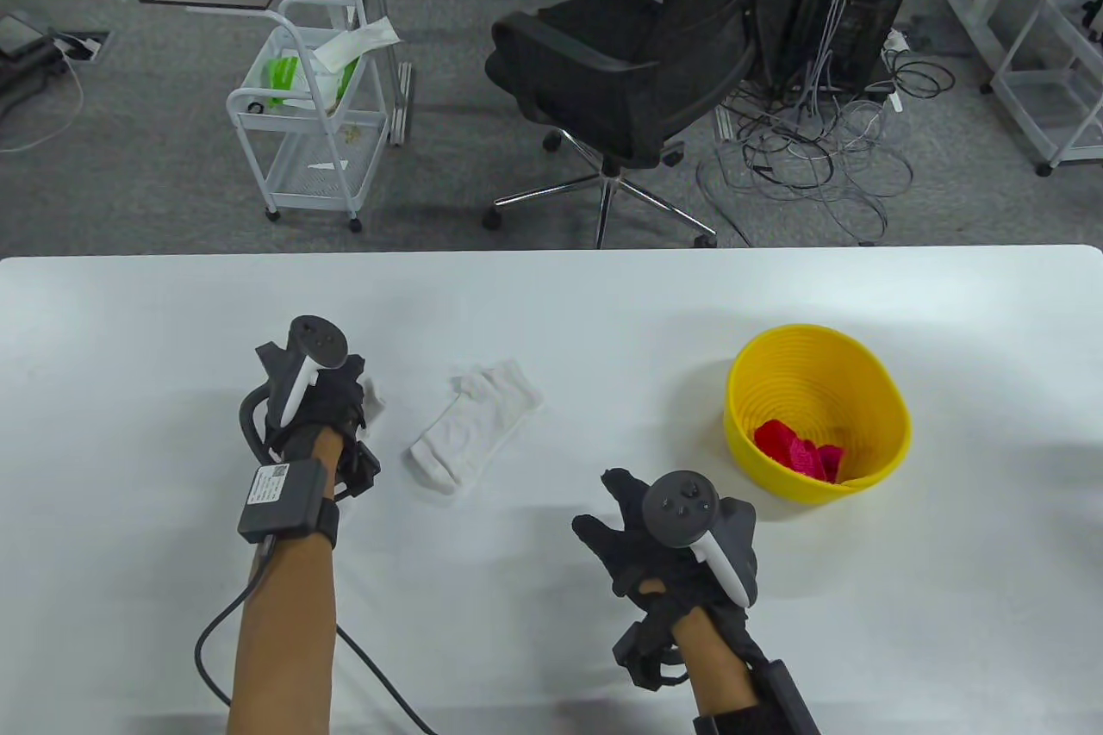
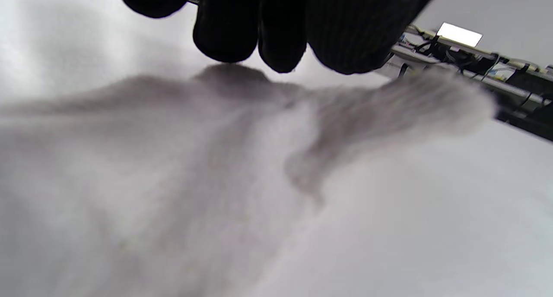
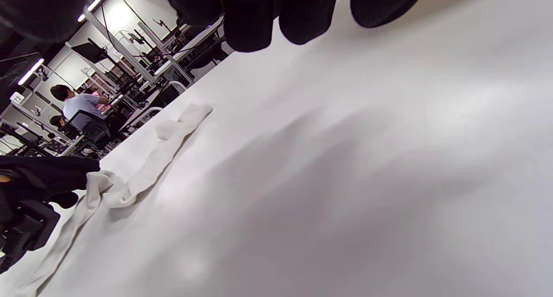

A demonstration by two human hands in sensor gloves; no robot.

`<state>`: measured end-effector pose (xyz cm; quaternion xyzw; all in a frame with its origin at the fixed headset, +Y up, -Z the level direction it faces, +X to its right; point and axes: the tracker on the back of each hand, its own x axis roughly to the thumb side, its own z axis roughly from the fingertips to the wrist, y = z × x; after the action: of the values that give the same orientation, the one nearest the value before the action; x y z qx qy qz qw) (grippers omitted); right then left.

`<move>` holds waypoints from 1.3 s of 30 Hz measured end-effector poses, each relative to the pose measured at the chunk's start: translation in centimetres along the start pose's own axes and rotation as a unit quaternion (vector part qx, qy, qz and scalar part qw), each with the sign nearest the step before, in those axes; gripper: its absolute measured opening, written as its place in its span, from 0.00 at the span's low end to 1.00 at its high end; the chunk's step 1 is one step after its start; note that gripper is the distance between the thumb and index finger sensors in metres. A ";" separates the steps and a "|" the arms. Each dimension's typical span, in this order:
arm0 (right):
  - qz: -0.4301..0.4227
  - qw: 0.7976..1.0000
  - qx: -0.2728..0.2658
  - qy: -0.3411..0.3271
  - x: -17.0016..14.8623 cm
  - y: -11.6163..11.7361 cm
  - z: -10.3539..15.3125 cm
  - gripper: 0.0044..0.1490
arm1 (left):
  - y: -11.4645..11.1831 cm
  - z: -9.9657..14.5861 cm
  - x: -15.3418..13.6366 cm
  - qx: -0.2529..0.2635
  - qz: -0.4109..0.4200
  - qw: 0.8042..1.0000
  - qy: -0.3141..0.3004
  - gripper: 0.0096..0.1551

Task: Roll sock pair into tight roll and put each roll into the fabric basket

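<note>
One white sock (image 1: 476, 423) lies crumpled on the table (image 1: 551, 304) between my hands; in the right wrist view this sock (image 3: 173, 137) stretches out flat. My left hand (image 1: 345, 395) is down on a second white sock (image 1: 373, 397), fingers curled over it. In the left wrist view its fingertips (image 2: 276, 33) meet the bunched fabric (image 2: 259, 167). The right wrist view shows that second sock (image 3: 101, 187) coming out from under the left glove. My right hand (image 1: 616, 524) hovers with spread fingers, holding nothing. The yellow basket (image 1: 879, 390) stands at the right, with a red and pink sock roll (image 1: 797, 449) inside.
Beyond the table's far edge stand a black office chair (image 1: 620, 71), a white wire cart (image 1: 310, 123) and a tangle of cables (image 1: 819, 158) on the floor. A cable (image 1: 258, 597) trails from my left wrist across the table's front.
</note>
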<state>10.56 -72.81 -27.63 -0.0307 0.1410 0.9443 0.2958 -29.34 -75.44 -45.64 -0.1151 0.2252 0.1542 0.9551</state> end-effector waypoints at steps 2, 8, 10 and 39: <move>0.000 1.000 0.000 0.000 0.0 0.0 0.0 0.53 | -0.4 -0.3 0.1 0.004 -0.005 1.000 0.004 0.31; 0.002 1.000 -0.002 0.000 0.1 0.2 0.1 0.53 | -1.4 -0.4 0.5 0.040 -0.041 0.998 0.008 0.28; 0.002 1.000 -0.003 -0.002 0.1 0.2 0.2 0.53 | -1.4 -0.4 0.5 0.041 -0.037 0.998 0.008 0.24; -0.071 0.997 -0.026 0.003 -2.3 -2.0 0.5 0.52 | 10.7 19.3 2.1 0.120 0.026 0.974 -0.188 0.24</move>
<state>13.63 -72.40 -27.26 -0.0512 0.1148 0.9241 0.3609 -23.64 -59.43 -31.37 0.0372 0.0612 0.1696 0.9829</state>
